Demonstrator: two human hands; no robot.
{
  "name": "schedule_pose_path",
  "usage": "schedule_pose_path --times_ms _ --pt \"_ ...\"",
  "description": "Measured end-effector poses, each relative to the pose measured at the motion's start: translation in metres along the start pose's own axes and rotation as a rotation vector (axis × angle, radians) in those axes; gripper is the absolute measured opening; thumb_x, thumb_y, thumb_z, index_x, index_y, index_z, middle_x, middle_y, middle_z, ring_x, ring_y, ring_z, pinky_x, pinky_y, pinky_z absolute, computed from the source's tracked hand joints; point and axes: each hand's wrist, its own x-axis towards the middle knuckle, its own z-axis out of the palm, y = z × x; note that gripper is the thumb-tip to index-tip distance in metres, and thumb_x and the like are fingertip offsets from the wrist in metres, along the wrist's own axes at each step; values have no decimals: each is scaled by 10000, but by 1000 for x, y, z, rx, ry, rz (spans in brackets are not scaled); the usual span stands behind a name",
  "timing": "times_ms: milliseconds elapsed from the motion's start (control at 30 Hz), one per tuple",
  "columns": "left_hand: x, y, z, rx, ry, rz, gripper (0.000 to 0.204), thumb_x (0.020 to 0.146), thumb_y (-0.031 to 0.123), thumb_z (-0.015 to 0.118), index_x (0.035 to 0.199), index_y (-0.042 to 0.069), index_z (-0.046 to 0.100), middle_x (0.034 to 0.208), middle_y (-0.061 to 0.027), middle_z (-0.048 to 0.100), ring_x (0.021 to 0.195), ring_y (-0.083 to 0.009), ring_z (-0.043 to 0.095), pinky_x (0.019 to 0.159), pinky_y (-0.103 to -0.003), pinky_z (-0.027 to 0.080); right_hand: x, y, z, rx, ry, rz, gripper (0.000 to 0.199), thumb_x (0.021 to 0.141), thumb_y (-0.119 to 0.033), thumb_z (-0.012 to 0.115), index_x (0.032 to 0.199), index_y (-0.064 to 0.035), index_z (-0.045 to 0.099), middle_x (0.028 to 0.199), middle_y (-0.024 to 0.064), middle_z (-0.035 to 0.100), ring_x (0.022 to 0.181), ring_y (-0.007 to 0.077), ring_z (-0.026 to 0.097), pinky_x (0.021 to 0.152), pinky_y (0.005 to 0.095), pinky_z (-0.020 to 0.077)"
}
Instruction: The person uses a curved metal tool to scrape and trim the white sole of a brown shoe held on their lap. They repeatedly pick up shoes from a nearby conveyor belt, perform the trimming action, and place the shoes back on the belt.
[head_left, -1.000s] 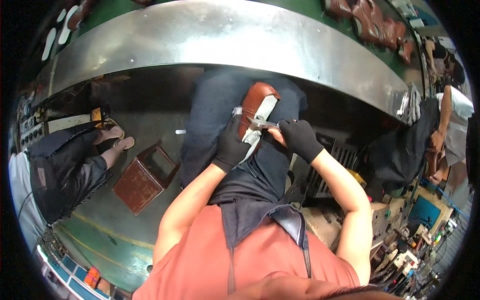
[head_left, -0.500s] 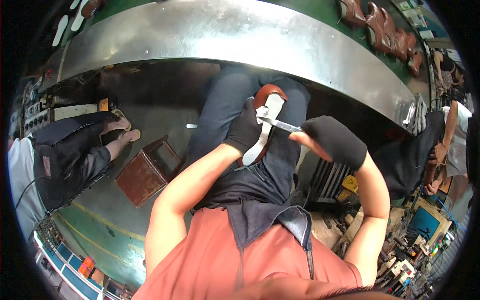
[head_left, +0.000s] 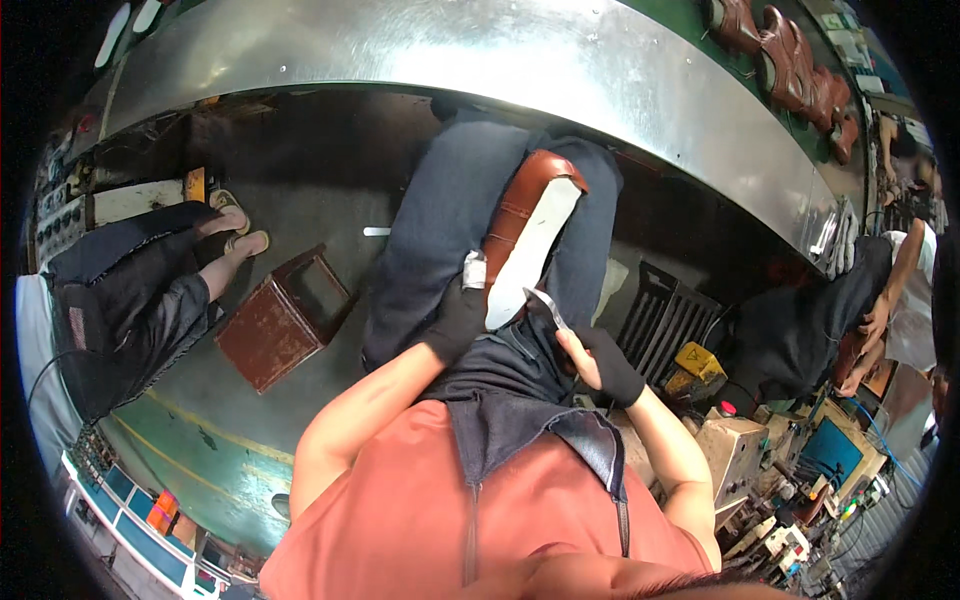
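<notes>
Across my lap lies a brown leather shoe (head_left: 513, 212), sole side facing up and tilted, with a pale white sole surface (head_left: 535, 240). Its toe points away from me and its heel end is close to my waist. My left hand (head_left: 460, 318), in a black glove with white wrapping on a digit, grips the shoe's left side near the heel; some fingers are hidden. In my right hand (head_left: 608, 368), gloved in black with bare fingertips, is a thin metal knife (head_left: 548, 304). Its curved blade is close to the heel edge; whether it touches cannot be told.
A metal bench edge (head_left: 430, 50) curves across in front of my knees. Brown shoes (head_left: 785, 60) stand beyond it at the right. A brown stool (head_left: 285, 318) is on the floor at left. Co-workers sit on both sides; machines crowd the lower right.
My right hand has drawn the knife back from the middle of the shoe toward the heel end. My left hand has slid heelward, uncovering the upper. The shoe now tilts, showing more of its side.
</notes>
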Motion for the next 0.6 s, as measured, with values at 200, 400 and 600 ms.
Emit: schedule_pose_path --times_ms 200,400,600 --pt "11 30 7 259 -220 285 498 901 394 613 1198 0 543 1068 -149 644 979 -225 624 839 -353 488 -35 -92 -19 -503 78 -637 313 893 -327 615 850 -16 604 803 166 605 687 327 601 608 401 463" --pt "19 19 -6 451 -439 369 735 808 298 734 1382 27 364 1359 -171 457 1259 -265 451 1052 -369 360 22 -53 -22 -797 203 -638 360 899 -386 584 805 -38 590 767 192 596 708 366 619 596 452 488" --pt "-7 97 -47 1037 -472 681 888 744 295 755 1428 -19 285 1335 -290 455 1245 -368 481 1045 -386 364 17 -20 -29 -721 250 -604 294 887 -344 608 821 -58 586 729 169 575 679 372 593 581 444 462"
